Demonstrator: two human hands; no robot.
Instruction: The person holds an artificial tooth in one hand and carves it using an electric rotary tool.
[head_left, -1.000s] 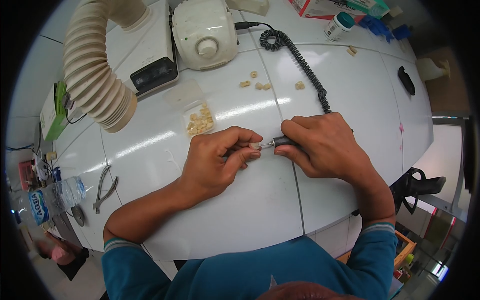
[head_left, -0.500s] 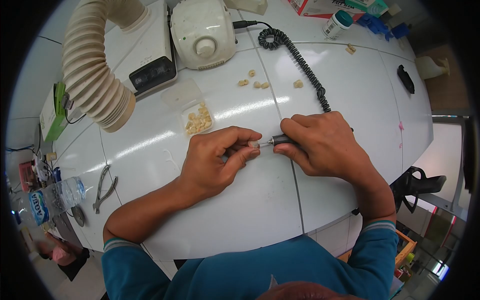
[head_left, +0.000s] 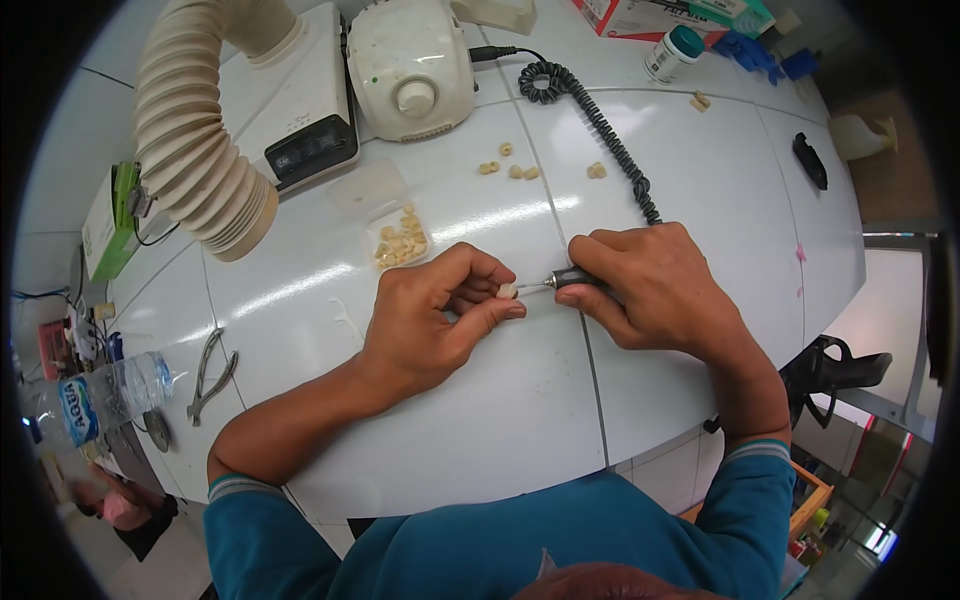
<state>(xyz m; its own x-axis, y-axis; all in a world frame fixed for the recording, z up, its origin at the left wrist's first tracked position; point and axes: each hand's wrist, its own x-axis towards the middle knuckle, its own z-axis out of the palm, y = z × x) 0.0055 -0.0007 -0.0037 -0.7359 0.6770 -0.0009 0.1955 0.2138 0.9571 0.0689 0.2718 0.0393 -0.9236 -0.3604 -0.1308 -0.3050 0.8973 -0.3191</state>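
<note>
While the left grip [head_left: 425, 318] pinches a small cream piece [head_left: 508, 291] between thumb and finger, the right grip [head_left: 650, 290] wraps round a dark handpiece [head_left: 573, 277], thin bit [head_left: 534, 286] pointing at the piece, tub [head_left: 372, 240] of similar pieces [head_left: 400, 243] on the desk [head_left: 500, 400] just beyond the left grip.

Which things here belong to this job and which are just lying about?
Apparently in use: rotary handpiece in right hand; small tooth-like piece in left hand; coiled cord; control unit; boxed pieces.

Likely lying about: pliers; AQUA water bottle; green-lidded jar.
</note>
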